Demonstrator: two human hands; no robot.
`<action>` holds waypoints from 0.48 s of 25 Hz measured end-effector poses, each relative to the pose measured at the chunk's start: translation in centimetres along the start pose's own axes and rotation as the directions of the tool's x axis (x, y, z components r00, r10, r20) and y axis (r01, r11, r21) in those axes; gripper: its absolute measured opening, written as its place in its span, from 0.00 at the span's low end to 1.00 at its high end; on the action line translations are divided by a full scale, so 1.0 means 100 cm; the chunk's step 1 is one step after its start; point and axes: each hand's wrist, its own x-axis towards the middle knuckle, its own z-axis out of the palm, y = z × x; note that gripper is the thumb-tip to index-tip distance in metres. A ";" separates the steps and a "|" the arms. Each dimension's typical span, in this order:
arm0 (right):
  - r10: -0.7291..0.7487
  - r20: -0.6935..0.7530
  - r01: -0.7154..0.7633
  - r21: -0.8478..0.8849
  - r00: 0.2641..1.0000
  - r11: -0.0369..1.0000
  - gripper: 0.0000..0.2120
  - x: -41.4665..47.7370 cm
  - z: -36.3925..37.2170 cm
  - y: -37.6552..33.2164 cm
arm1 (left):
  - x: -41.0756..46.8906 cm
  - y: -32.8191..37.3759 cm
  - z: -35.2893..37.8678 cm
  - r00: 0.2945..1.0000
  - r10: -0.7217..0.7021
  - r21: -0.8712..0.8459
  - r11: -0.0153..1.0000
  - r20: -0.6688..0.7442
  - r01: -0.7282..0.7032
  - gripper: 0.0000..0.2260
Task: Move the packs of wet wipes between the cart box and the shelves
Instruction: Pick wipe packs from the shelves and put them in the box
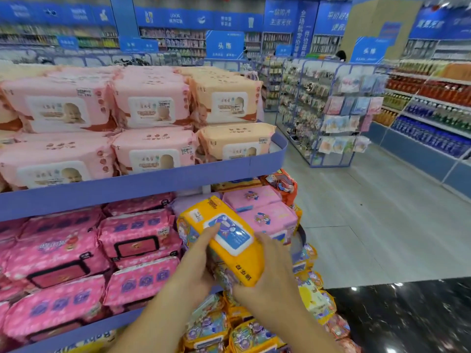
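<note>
A yellow pack of wet wipes [229,240] with a white-and-blue lid is held tilted at the right end of the middle shelf. My left hand [196,261] grips its left side, thumb on the lid. My right hand [270,278] clasps its near right end. Under and beside it lie more yellow packs [311,296] and light pink packs [265,215]. Dark pink packs [76,250] fill the middle shelf to the left. Pale pink [150,108] and peach packs [226,98] are stacked on the top shelf [153,179]. The cart box is not in view.
Several colourful packs [216,324] fill the lowest shelf below my arms. A black glossy surface [407,317] sits at the lower right. An open tiled aisle [356,200] runs to the right, past a hanging-goods rack [341,118] and bottle shelves [433,110]. A person stands far back.
</note>
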 end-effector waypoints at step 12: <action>-0.084 0.632 -0.082 0.228 0.770 0.970 0.30 -0.067 0.171 0.022 | -0.132 -0.057 -0.255 0.846 0.106 0.070 0.994 -0.522 -0.082 0.29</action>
